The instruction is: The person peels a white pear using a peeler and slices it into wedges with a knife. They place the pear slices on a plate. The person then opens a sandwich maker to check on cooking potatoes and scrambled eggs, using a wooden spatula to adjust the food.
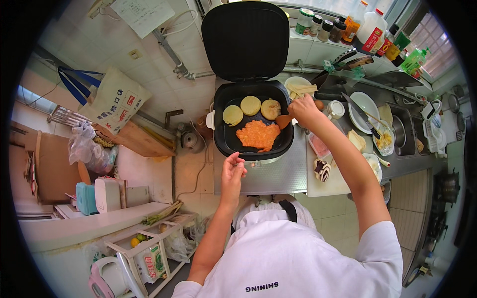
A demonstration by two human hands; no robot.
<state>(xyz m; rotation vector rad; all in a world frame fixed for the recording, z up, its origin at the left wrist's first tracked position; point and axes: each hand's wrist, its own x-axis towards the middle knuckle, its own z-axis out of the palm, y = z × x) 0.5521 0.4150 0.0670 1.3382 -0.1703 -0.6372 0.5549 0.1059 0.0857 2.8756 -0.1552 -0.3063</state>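
Observation:
My right hand (301, 108) grips an orange-brown spatula (284, 121) by its handle, at the right rim of an open black electric griddle (225, 142). The spatula's blade reaches inside, close to the right edge of an orange, irregular patty (258, 135). Three round flat cakes lie behind the patty: one at the left (233, 115), one in the middle (250, 105) and a browner one at the right (271, 109). My left hand (233, 172), holding nothing, hovers by the griddle's front edge with its fingers partly curled.
The griddle's raised lid (246, 41) stands behind it. To the right are a bowl of pale strips (298, 86), a tub of pink minced food (319, 144), a cutting board (316, 188), a knife (359, 111) across a white plate (363, 102), and a sink (399, 130). Bottles line the back ledge.

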